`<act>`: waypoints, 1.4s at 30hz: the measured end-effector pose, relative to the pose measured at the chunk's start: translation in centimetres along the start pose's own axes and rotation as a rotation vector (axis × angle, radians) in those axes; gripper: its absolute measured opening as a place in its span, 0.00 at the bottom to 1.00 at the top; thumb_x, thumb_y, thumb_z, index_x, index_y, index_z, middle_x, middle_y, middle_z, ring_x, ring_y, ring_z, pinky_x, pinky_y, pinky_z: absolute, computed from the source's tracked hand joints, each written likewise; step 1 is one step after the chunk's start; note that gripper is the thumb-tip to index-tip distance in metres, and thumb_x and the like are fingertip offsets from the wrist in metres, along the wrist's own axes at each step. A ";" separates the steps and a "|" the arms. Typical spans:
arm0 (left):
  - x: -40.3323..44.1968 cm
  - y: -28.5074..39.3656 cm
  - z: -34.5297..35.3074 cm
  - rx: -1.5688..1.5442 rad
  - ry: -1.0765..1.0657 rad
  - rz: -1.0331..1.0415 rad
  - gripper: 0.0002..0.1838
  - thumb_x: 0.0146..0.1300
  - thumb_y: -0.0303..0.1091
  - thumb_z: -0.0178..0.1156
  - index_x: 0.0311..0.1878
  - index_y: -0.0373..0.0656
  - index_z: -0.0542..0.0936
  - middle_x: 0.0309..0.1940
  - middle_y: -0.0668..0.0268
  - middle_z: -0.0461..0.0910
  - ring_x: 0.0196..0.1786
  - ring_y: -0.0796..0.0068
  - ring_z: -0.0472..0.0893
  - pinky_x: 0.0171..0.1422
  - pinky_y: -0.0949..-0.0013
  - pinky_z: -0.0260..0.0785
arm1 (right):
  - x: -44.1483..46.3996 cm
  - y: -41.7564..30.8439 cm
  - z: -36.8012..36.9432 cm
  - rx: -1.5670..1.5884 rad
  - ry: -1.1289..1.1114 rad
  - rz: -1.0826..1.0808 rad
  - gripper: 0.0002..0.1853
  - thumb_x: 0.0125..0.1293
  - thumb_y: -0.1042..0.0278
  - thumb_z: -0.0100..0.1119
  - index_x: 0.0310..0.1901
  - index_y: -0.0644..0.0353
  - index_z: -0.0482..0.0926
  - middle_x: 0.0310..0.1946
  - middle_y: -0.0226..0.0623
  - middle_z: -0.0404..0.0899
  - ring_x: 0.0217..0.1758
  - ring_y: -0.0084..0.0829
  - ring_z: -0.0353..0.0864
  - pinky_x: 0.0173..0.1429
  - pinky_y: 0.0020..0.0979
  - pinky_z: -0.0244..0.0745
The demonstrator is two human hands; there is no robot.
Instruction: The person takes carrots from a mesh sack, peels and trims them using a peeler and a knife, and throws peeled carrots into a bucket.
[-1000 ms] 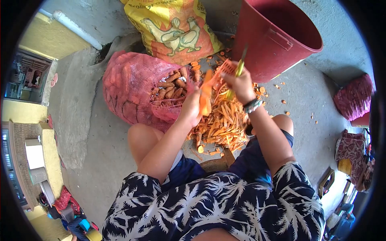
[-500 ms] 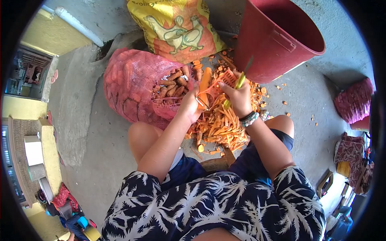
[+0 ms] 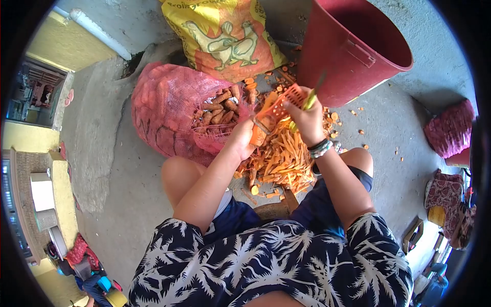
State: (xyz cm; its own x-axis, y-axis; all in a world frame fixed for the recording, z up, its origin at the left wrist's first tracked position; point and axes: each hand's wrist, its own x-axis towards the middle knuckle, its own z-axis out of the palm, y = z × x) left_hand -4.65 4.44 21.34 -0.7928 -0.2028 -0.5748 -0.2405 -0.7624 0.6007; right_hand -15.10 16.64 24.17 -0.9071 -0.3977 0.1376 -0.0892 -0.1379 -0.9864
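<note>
While the left hand (image 3: 242,137) grips the carrot (image 3: 258,136) | right hand (image 3: 308,118) holds peeler (image 3: 289,102) and knife (image 3: 310,100) together | carrot lies between the hands, peeler's near end across it | peelings (image 3: 289,153) heaped on the floor (image 3: 130,199) below both

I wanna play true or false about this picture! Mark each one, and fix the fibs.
1. The left hand grips a bright orange carrot. True.
2. The right hand holds an orange plastic peeler with holes and a yellow-green-handled knife. True.
3. The yellow-and-orange printed sack shows fish. False: it shows birds.
4. Long orange peelings lie heaped below the hands. True.
5. The big round plastic bucket is blue. False: it is red.
6. The pink mesh sack is tied shut. False: it gapes open, showing brownish-orange carrots.
</note>
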 end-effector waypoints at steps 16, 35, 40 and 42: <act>-1.0 1.0 -1.4 0.092 -0.112 -0.131 0.21 0.68 0.49 0.41 0.47 0.41 0.73 0.29 0.64 0.76 0.26 0.75 0.75 0.27 0.73 0.68 | 2.5 0.0 -2.5 0.077 0.193 0.127 0.20 0.51 0.76 0.65 0.47 0.65 0.71 0.32 0.30 0.77 0.28 0.17 0.75 0.28 0.19 0.70; -1.5 0.5 -1.1 0.353 -0.113 0.069 0.21 0.67 0.49 0.43 0.43 0.38 0.72 0.28 0.65 0.75 0.25 0.76 0.74 0.28 0.71 0.68 | 5.4 1.5 -4.5 -0.166 0.299 0.017 0.19 0.50 0.77 0.66 0.45 0.66 0.72 0.33 0.38 0.79 0.32 0.23 0.78 0.34 0.21 0.75; -2.4 0.6 -1.1 0.289 -0.061 0.070 0.24 0.66 0.50 0.45 0.47 0.35 0.72 0.36 0.67 0.75 0.37 0.79 0.73 0.42 0.72 0.68 | 6.1 1.1 -7.0 -0.067 0.430 0.029 0.18 0.52 0.78 0.64 0.45 0.65 0.71 0.34 0.34 0.78 0.29 0.19 0.76 0.30 0.19 0.71; -2.2 1.2 -1.3 0.255 -0.084 0.062 0.25 0.63 0.49 0.52 0.50 0.35 0.70 0.40 0.68 0.74 0.41 0.80 0.72 0.45 0.73 0.66 | 4.4 0.5 -4.4 0.105 0.308 0.011 0.18 0.52 0.77 0.64 0.46 0.65 0.71 0.35 0.33 0.78 0.29 0.18 0.76 0.28 0.18 0.70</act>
State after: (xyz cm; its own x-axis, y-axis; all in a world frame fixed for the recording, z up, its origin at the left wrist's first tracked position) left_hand -2.47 3.20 22.59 -0.8515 -0.1849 -0.4906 -0.3146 -0.5684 0.7603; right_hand -20.97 18.83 23.91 -0.9911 -0.1083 0.0780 -0.0509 -0.2340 -0.9709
